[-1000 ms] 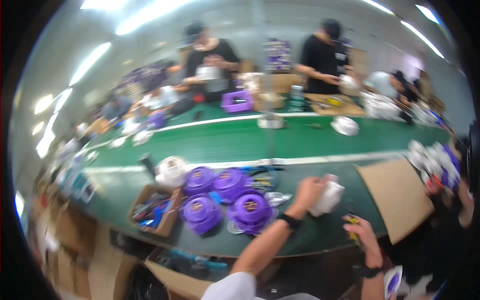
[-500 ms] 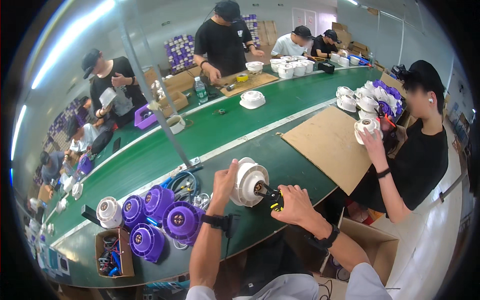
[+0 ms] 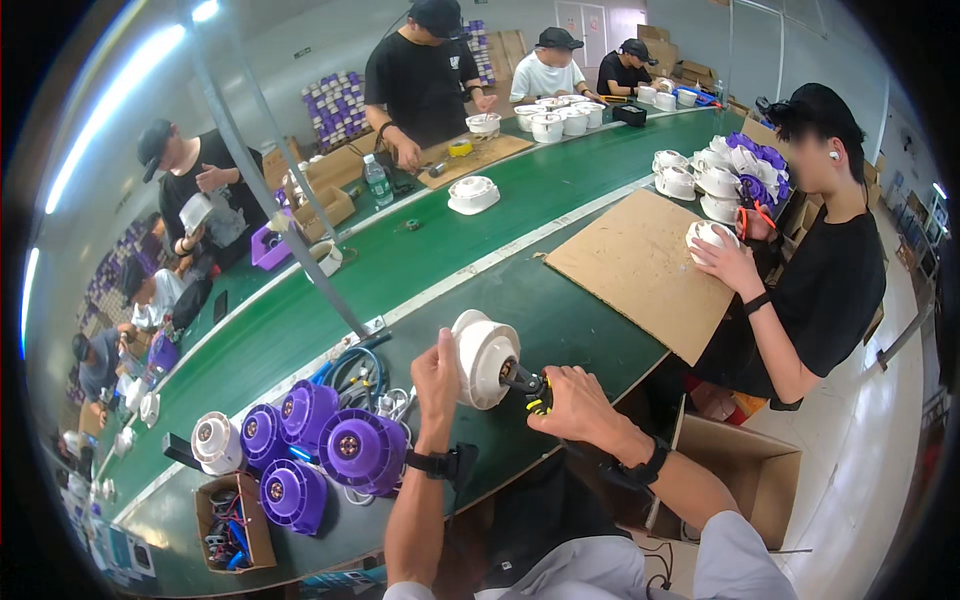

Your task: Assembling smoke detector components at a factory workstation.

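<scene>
A white round plastic housing [image 3: 487, 350] is tilted on its side above the green bench, its hub facing right. My left hand [image 3: 436, 378] is closed on its left rim, thumb pointing up. In my right hand [image 3: 577, 408] is a pair of pliers [image 3: 524, 384] with black and yellow handles; its jaws reach into the metal hub at the housing's centre. Several purple housings, one of them a large one [image 3: 362, 452], lie to the left of my left forearm. Beside them sits another white housing [image 3: 217, 442].
A cardboard box of wires and blue tools [image 3: 234, 522] stands at the front left. Coiled cables [image 3: 362, 372] lie behind the purple housings. At right, a co-worker [image 3: 835, 260] works by a cardboard sheet [image 3: 645, 270]. A green conveyor [image 3: 400, 262] runs beyond the bench.
The view has shifted slightly. My hands still hold the housing and pliers, with the housing tilted a little differently. At right, the co-worker has turned the white part in their hand.
</scene>
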A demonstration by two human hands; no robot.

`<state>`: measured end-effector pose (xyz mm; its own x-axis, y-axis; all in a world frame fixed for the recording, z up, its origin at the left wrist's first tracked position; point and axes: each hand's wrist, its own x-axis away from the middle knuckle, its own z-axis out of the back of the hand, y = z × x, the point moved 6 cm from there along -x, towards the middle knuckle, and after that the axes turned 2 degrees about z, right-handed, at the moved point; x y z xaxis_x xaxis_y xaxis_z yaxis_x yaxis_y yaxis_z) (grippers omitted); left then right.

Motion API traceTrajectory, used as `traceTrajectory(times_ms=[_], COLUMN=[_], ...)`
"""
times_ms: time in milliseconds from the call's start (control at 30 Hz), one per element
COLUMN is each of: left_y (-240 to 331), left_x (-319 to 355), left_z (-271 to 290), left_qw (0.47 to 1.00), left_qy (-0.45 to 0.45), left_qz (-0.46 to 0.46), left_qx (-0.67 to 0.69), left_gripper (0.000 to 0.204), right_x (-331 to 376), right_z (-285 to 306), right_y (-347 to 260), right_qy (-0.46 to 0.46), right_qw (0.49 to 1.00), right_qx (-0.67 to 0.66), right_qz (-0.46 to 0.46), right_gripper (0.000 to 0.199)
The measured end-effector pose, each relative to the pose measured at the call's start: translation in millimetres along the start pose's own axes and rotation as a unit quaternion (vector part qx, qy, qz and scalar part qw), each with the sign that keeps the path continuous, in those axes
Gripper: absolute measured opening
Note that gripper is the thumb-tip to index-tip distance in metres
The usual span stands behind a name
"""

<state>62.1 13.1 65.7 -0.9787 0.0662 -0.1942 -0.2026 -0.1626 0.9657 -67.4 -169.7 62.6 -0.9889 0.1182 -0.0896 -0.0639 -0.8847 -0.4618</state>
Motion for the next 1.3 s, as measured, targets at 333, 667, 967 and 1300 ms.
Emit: traceTrajectory(times_ms=[333,667,967,1300], left_y=[-35,-28,-26,-19], left_x=[-1,7,11,18], left_z=[21,17,6,4], left_qw=[0.988,0.978,0.981,0.986], left_qy=[0.084,0.092,0.093,0.083], left_qz=[0.041,0.038,0.024,-0.005], left_qx=[0.125,0.184,0.168,0.145], left_gripper=[0.052,0.052,0.052,0.051], right_x=[-17,20,12,11], right_z=[-8,-18,3,24], right_y=[56,63,35,10], right_qy=[0.223,0.156,0.106,0.023], right_qw=[0.862,0.894,0.983,0.999], right_qx=[-0.456,-0.416,-0.141,0.039], right_qz=[0.01,0.056,0.051,0.021], right_gripper=[0.063,0.085,0.072,0.078])
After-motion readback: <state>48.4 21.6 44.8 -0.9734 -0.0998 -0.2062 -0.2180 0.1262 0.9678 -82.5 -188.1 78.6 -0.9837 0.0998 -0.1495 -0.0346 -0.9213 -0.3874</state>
